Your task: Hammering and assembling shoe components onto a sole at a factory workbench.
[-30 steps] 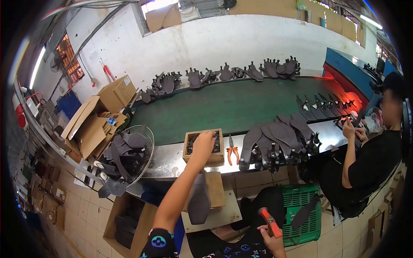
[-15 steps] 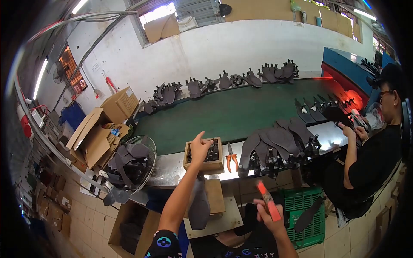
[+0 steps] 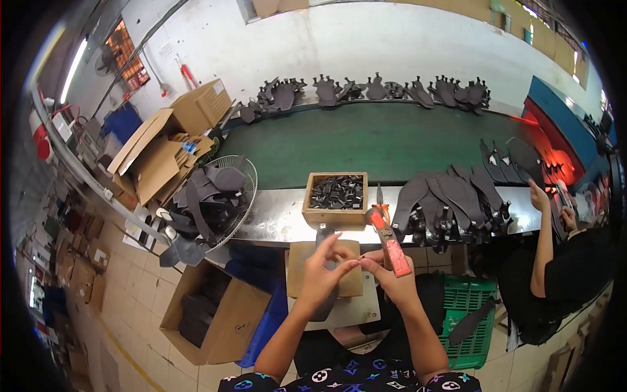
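Over the wooden block [image 3: 297,261] my two hands meet, thumb tips together. My left hand [image 3: 324,271] pinches toward my right thumb, other fingers curled; anything held there is too small to make out. My right hand [image 3: 394,282] grips a red-handled hand tool [image 3: 396,256], tilted up toward the bench. Partly hidden under my left hand, a dark sole-shaped piece [image 3: 324,312] lies across the block. Just beyond stands a wooden box [image 3: 336,215] of small black parts [image 3: 337,192]. The orange-handled pliers [image 3: 380,195] beside it are partly covered by the tool.
Dark sole-shaped pieces [image 3: 437,196] are heaped right of the pliers. A green conveyor belt [image 3: 366,140] runs behind the metal bench [image 3: 274,212]. A wire fan cage [image 3: 251,196] with more pieces stands left. At right, a co-worker's hand [image 3: 539,195] is near the belt; a green crate [image 3: 473,326] stands below.
My left hand has come back from the box of black parts to meet my right hand. The right hand, still gripping the red tool, has risen and moved inward. The view has tilted down.
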Tool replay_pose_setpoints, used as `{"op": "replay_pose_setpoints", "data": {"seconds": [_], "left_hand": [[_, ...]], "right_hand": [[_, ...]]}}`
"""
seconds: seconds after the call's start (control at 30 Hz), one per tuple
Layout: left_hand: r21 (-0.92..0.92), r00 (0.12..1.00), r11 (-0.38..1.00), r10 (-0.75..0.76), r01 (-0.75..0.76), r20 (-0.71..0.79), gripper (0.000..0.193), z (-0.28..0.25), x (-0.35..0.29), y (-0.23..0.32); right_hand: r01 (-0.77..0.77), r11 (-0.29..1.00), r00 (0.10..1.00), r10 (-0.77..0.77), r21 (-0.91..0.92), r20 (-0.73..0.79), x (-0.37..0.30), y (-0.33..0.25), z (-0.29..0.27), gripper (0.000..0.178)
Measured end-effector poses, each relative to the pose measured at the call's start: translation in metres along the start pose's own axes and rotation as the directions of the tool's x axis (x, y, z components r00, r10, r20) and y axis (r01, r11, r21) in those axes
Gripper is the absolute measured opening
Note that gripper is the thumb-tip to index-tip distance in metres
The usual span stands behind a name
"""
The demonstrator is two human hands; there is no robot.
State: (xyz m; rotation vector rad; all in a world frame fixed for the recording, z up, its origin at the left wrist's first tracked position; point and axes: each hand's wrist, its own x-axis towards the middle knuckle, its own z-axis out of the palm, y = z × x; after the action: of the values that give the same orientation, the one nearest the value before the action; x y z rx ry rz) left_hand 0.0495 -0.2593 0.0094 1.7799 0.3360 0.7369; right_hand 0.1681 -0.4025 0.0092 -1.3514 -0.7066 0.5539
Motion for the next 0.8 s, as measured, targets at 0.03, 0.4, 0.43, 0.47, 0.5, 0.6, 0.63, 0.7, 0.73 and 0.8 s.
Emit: {"op": "replay_pose_setpoints", "data": {"seconds": [0.03, 0.4, 0.43, 0.47, 0.5, 0.6, 0.63, 0.7, 0.73, 0.8], "left_hand": [[-0.006, 1.000, 1.000, 0.002, -0.002, -0.008, 0.057, -0.009, 0.008, -0.017], [0.311, 0.995, 0.950, 0.069, -0.044, -0.071, 0.024, -0.044, 0.030, -0.063], [0.300, 0.998, 0.954, 0.005, 0.017, -0.070, 0.024, -0.043, 0.021, -0.063], [0.296, 0.993, 0.954, 0.075, -0.045, -0.090, 0.025, -0.046, 0.008, -0.068], [0.286, 0.994, 0.958, 0.068, -0.039, -0.091, 0.025, -0.042, 0.004, -0.064], [0.275, 0.986, 0.960, 0.093, -0.053, -0.138, 0.026, -0.034, -0.009, -0.061], [0.267, 0.986, 0.963, 0.084, -0.044, -0.141, 0.026, -0.034, -0.012, -0.061], [0.279, 0.984, 0.960, 0.076, -0.029, -0.161, 0.026, -0.040, -0.014, -0.057], [0.248, 0.986, 0.968, 0.012, 0.029, -0.164, 0.026, -0.042, -0.016, -0.062], [0.276, 0.985, 0.961, 0.081, -0.036, -0.154, 0.024, -0.043, -0.015, -0.073]], "right_hand": [[0.019, 1.000, 1.000, -0.019, 0.007, -0.013, 0.001, 0.007, 0.002, 0.018], [-0.079, 0.995, 0.991, 0.085, -0.058, 0.100, 0.047, 0.023, 0.033, 0.019], [-0.084, 0.994, 0.991, 0.090, -0.066, 0.102, 0.052, 0.029, 0.036, 0.019], [0.004, 0.995, 0.989, 0.010, -0.096, 0.145, 0.056, 0.034, 0.044, 0.019], [0.091, 0.987, 0.983, -0.067, -0.130, 0.174, 0.061, 0.041, 0.044, 0.019], [0.166, 0.945, 0.961, -0.092, -0.283, 0.259, 0.071, 0.056, 0.044, 0.019], [0.182, 0.936, 0.952, -0.091, -0.303, 0.291, 0.072, 0.058, 0.044, 0.017], [0.214, 0.890, 0.944, -0.083, -0.403, 0.318, 0.065, 0.037, 0.051, 0.016], [0.251, 0.832, 0.938, -0.083, -0.495, 0.337, 0.062, 0.031, 0.054, 0.014], [0.295, 0.801, 0.928, -0.109, -0.521, 0.356, 0.060, 0.032, 0.054, 0.014]]}}
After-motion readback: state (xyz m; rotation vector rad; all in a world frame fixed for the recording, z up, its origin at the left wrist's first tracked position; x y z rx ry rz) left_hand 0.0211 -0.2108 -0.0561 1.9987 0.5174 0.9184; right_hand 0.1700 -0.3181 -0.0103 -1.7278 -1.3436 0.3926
